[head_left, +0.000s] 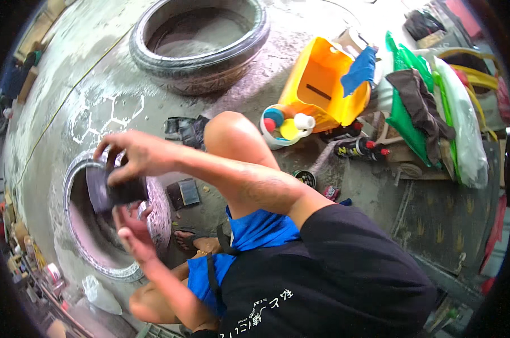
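My right hand (139,153) reaches in from the upper side, fingers curled over a dark flat piece (125,191), perhaps rubber; blur hides its exact kind. Just below it my left hand (135,239) is turned up with fingers apart, close under the piece's lower edge. Whether those fingertips touch it I cannot tell. Both hands are over a tire (74,236) lying on its side, its tread greyish white with dust and its inside partly hidden by the hands and the piece.
A larger tire (210,73) lies farther off. On the right stand a yellow cut-open container (305,73), a white tub (274,141) of bottles and a black spray can (359,149). Dark flat pieces (184,193) lie by my foot. A clear plastic bag (101,296) sits lower left.
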Action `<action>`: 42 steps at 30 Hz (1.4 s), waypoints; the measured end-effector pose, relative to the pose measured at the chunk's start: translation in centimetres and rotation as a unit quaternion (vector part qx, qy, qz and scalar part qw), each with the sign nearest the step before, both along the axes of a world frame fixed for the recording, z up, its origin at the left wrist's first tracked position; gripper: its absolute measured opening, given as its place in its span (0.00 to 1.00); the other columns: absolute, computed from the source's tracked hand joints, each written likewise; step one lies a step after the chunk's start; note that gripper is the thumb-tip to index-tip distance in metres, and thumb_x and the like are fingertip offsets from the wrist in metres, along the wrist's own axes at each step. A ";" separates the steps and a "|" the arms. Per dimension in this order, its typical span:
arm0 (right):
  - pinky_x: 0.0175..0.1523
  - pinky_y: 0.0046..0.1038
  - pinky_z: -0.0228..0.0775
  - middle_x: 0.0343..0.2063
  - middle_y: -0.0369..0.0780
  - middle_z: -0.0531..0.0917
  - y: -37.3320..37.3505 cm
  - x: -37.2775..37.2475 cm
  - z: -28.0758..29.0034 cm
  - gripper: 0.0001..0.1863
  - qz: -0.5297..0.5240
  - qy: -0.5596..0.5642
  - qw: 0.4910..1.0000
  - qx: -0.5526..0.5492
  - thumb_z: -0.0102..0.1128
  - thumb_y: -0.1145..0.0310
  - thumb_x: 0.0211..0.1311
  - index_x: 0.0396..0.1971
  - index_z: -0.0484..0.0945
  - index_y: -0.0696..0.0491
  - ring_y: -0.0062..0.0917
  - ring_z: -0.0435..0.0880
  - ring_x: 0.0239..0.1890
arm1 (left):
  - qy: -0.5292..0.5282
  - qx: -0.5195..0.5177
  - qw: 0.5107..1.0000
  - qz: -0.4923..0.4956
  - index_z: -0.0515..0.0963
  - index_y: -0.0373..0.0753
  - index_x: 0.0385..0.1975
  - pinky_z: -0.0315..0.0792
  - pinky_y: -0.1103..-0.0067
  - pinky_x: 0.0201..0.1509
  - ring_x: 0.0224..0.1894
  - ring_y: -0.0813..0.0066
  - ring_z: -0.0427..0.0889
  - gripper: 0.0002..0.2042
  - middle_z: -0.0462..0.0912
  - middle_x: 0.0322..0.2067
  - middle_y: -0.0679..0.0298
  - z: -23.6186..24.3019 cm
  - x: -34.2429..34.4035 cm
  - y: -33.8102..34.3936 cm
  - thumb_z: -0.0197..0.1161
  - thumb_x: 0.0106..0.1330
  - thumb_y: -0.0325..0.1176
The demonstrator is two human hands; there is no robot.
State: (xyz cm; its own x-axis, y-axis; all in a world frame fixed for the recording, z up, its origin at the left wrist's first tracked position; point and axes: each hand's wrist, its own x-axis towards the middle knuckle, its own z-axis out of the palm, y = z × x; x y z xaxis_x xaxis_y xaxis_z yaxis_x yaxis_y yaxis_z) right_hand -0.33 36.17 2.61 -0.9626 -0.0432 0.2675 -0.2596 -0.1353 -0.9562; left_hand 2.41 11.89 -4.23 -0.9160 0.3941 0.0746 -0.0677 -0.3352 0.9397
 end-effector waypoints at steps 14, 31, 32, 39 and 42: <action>0.60 0.38 0.72 0.50 0.45 0.81 8.2 14.2 -0.2 0.26 -0.353 0.038 0.886 0.299 0.74 0.67 0.52 0.54 0.79 0.51 0.38 0.80 0.54 | 0.049 -0.592 0.797 0.106 0.73 0.28 0.58 0.62 0.68 0.66 0.59 0.56 0.73 0.42 0.75 0.57 0.46 9.1 -0.2 -10.8 0.60 0.64 0.67; 0.57 0.43 0.71 0.48 0.49 0.74 20.2 35.2 -14.3 0.25 -0.420 -0.205 0.750 0.468 0.67 0.70 0.58 0.56 0.71 0.44 0.51 0.77 0.53 | 0.293 -0.498 0.809 -0.105 0.75 0.23 0.54 0.71 0.71 0.53 0.43 0.55 0.82 0.25 0.83 0.43 0.41 6.2 -2.9 -1.2 0.53 0.77 0.45; 0.58 0.42 0.71 0.50 0.49 0.74 20.4 36.7 -14.1 0.25 -0.429 -0.193 0.754 0.459 0.66 0.71 0.59 0.56 0.71 0.46 0.50 0.77 0.54 | 0.296 -0.496 0.809 -0.109 0.75 0.23 0.54 0.71 0.71 0.53 0.43 0.55 0.82 0.25 0.83 0.43 0.41 5.7 -3.4 -1.1 0.53 0.77 0.45; 0.65 0.40 0.65 0.51 0.50 0.73 22.4 43.5 -13.7 0.24 -0.445 -0.180 0.729 0.489 0.61 0.76 0.58 0.55 0.71 0.54 0.49 0.72 0.59 | 0.271 -0.457 0.837 -0.130 0.77 0.26 0.49 0.72 0.69 0.50 0.40 0.54 0.81 0.20 0.84 0.40 0.44 6.2 -2.3 -1.0 0.51 0.78 0.42; 0.65 0.39 0.64 0.52 0.49 0.73 22.8 44.3 -13.0 0.24 -0.421 -0.179 0.745 0.485 0.61 0.78 0.58 0.56 0.71 0.54 0.48 0.72 0.59 | 0.263 -0.490 0.822 -0.121 0.78 0.27 0.47 0.72 0.69 0.46 0.36 0.56 0.81 0.19 0.84 0.36 0.46 6.9 -1.7 -2.5 0.51 0.78 0.41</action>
State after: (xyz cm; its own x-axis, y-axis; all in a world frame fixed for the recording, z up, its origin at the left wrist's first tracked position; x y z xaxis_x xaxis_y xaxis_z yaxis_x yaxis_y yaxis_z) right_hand 43.96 58.96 -10.41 -0.7602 0.6106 0.2221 0.4335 0.7313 -0.5266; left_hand 0.75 9.37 2.66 -0.7446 0.6670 -0.0266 0.4815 0.5643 0.6706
